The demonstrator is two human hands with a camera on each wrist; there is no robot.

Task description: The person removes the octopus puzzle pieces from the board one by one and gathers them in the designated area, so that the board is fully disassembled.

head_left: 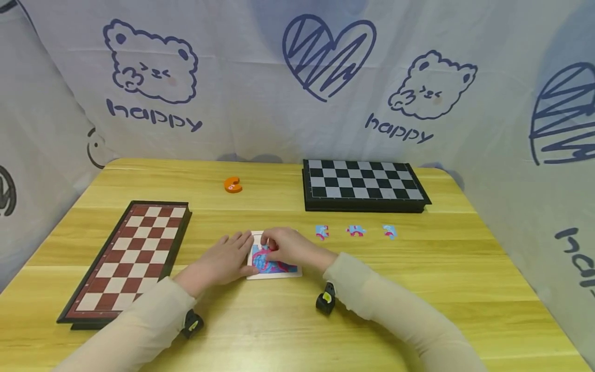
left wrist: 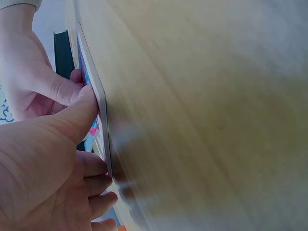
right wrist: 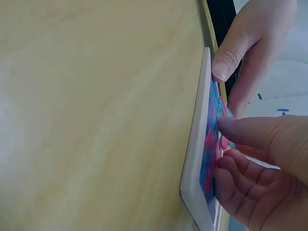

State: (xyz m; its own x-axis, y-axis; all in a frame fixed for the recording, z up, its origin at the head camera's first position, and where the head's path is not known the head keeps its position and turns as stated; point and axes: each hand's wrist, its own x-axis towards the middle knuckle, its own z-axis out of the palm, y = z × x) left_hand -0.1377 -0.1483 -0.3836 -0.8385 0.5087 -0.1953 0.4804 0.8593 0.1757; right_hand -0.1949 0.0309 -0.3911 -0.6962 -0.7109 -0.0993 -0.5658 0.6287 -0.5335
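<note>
A small jigsaw puzzle [head_left: 266,265] in a white tray [head_left: 274,276] lies on the table, its picture blue and pink. My left hand [head_left: 226,260] rests along the tray's left side with fingers extended, the thumb over the front edge in the left wrist view. Above the puzzle, my right hand [head_left: 294,249] pinches a blue and pink puzzle piece [right wrist: 224,143] between thumb and curled fingers. The piece is tilted over the picture and partly hidden by the fingers. Three loose pieces, a left one [head_left: 322,232], a middle one [head_left: 356,231] and a right one [head_left: 389,231], lie right of the tray.
A red and white checkered board [head_left: 144,243] on a dark case lies left of the tray. Behind, to the right, sits a black and white checkered board [head_left: 364,181]. An orange C-shaped object [head_left: 233,185] is at the back. A printed cloth [head_left: 251,103] hangs behind the table.
</note>
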